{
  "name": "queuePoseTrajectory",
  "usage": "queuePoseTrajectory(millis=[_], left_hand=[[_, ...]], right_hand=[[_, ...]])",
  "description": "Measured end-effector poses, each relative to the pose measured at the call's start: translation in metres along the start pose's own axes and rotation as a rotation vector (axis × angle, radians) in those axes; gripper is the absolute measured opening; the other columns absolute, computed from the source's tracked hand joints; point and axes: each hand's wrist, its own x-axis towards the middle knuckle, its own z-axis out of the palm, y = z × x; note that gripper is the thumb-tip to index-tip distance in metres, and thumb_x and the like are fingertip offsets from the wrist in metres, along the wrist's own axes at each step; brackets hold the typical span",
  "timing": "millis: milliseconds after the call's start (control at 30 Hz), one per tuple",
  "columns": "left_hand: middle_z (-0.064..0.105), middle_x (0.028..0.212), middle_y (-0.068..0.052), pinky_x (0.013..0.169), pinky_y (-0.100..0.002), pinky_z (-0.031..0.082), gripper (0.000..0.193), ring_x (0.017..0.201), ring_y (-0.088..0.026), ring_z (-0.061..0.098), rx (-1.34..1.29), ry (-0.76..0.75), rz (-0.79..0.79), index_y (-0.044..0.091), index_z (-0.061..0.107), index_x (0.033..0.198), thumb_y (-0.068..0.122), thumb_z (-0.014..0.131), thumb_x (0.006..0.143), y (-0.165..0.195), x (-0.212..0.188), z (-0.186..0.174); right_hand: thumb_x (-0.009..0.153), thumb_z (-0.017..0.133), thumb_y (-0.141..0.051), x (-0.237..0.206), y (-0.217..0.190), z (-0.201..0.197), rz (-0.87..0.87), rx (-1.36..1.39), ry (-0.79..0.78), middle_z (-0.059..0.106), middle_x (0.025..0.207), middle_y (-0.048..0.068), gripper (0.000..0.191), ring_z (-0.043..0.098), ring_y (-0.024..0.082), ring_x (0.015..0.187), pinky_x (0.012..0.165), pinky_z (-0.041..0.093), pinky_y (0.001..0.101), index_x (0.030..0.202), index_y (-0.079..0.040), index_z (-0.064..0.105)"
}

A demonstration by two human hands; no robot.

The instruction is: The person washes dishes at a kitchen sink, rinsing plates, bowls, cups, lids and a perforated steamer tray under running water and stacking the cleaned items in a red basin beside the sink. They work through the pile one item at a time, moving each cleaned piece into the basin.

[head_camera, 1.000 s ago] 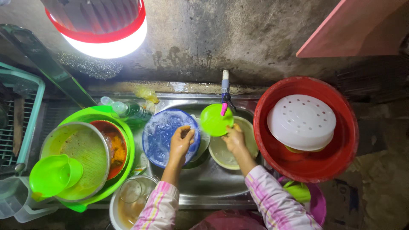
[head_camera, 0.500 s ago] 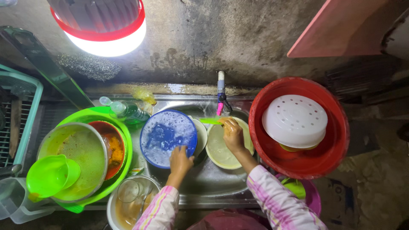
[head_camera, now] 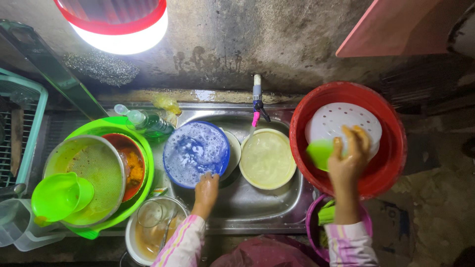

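Right hand (head_camera: 349,155) over the red tub (head_camera: 396,148), fingers curled round a small green plate (head_camera: 319,152), grip closed on its edge. Plate blurred, held low inside the tub, just beside a white perforated plate (head_camera: 346,118) lying in there.

Left hand (head_camera: 207,189) down in the metal sink (head_camera: 247,207), fingertips at the lower rim of a soapy blue plate (head_camera: 195,152); hard to tell whether pinching it or only touching, grip half closed at most. Blue plate tilted against the left side of the sink, covered in white foam, overlapping a white bowl (head_camera: 233,151) behind it. Next to that, in the middle of the sink, a pale yellow-green bowl (head_camera: 267,159) lying flat. Above it, a tap (head_camera: 257,99) sticking out from the grey wall (head_camera: 237,44), with a pink tip.

Left of the sink: a big green basin (head_camera: 143,148) with a metal strainer (head_camera: 106,170) inside, a green jug (head_camera: 54,195) resting on that, and a red bowl (head_camera: 131,163) with orange leftovers. A green bottle (head_camera: 148,123) lying at the basin's top edge. Near the left forearm, a pot (head_camera: 148,237) of brownish water with a glass (head_camera: 149,213) in it. Under the right forearm, a purple bucket (head_camera: 312,232) with something green inside. Striped pink sleeves on both arms. Bright lamp (head_camera: 118,29) overhead at top left.
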Motion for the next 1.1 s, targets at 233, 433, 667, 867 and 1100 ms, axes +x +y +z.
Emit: queuePoseTrajectory(millis=[233, 433, 667, 867, 1100], left_hand=[[0.073, 0.093, -0.022, 0.079, -0.050, 0.054, 0.021, 0.090, -0.041, 0.070, -0.310, -0.006, -0.236, 0.008, 0.069, 0.103, 0.005, 0.065, 0.083, -0.015, -0.008, -0.106], [0.075, 0.112, -0.013, 0.090, -0.035, 0.053, 0.044, 0.098, -0.024, 0.069, -1.227, 0.179, -0.327, 0.000, 0.066, 0.129, 0.001, 0.070, 0.086, -0.062, 0.010, -0.147], [0.072, 0.102, -0.006, 0.079, -0.031, 0.053, 0.033, 0.084, -0.017, 0.065, -1.731, 0.211, -0.593, 0.001, 0.065, 0.130, 0.008, 0.057, 0.099, -0.089, 0.064, -0.144], [0.072, 0.102, -0.007, 0.078, -0.031, 0.054, 0.031, 0.082, -0.016, 0.064, -1.711, 0.216, -0.626, -0.001, 0.067, 0.129, 0.008, 0.059, 0.100, -0.092, 0.094, -0.127], [0.074, 0.104, -0.006, 0.082, -0.030, 0.055, 0.032, 0.087, -0.015, 0.067, -1.676, 0.173, -0.644, 0.000, 0.067, 0.127, 0.007, 0.059, 0.098, -0.093, 0.083, -0.132]], right_hand=[[0.092, 0.071, -0.011, -0.112, -0.017, 0.144, 0.291, 0.570, -0.393, 0.070, 0.109, 0.011, 0.016, 0.070, 0.025, 0.099, 0.087, 0.057, 0.0385, 0.107, -0.010, 0.073], [0.100, 0.060, -0.029, -0.143, -0.001, 0.201, 1.555, 0.919, -0.735, 0.063, 0.123, 0.006, 0.036, 0.060, 0.019, 0.107, 0.093, 0.052, 0.0424, 0.131, -0.011, 0.061], [0.105, 0.044, -0.024, -0.108, -0.092, 0.215, 1.478, 1.998, -1.303, 0.059, 0.139, 0.025, 0.046, 0.055, 0.036, 0.131, 0.113, 0.043, 0.0454, 0.138, 0.007, 0.052], [0.101, 0.048, -0.013, -0.102, -0.101, 0.218, 1.077, 1.688, -0.905, 0.061, 0.141, 0.016, 0.042, 0.056, 0.029, 0.134, 0.116, 0.043, 0.0434, 0.141, 0.000, 0.051], [0.100, 0.057, -0.019, -0.138, -0.034, 0.226, 1.681, 1.142, -0.619, 0.062, 0.125, 0.016, 0.033, 0.062, 0.031, 0.111, 0.098, 0.053, 0.0435, 0.127, -0.001, 0.059]])
